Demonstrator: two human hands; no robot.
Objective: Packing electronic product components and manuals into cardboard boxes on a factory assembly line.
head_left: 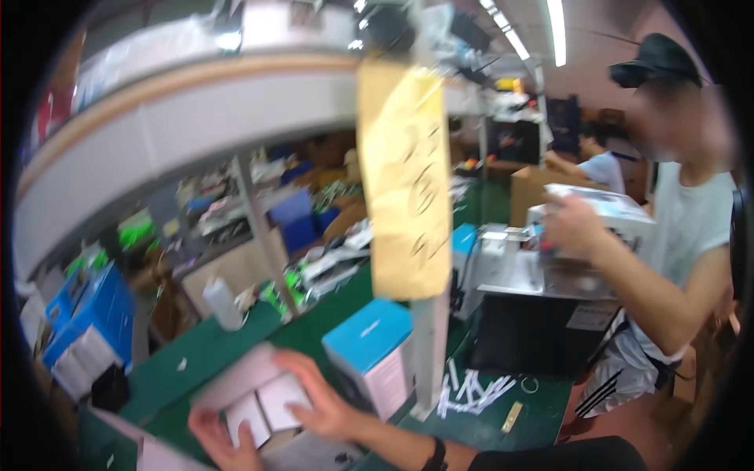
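On the green bench in front of me is an open light-coloured cardboard box (243, 378), with two white small boxes (284, 399) side by side inside it. My left hand (216, 438) grips the box at its left side, its thumb reaching over the edge. At the right side my right hand (328, 404) curls its fingers around the raised flap, and its thumb lies against the white contents. Motion blurs both hands a little. Just beyond my right hand stands a closed blue-topped box (369, 345).
A metal post (430, 353) with a yellow paper (404, 180) hung on it rises beyond the blue-topped box. White strips (475, 392) and a black panel (534, 334) lie to the right. A co-worker (683, 212) there handles a white box (609, 212). Far left are blue cartons (102, 310) and a bottle (222, 304).
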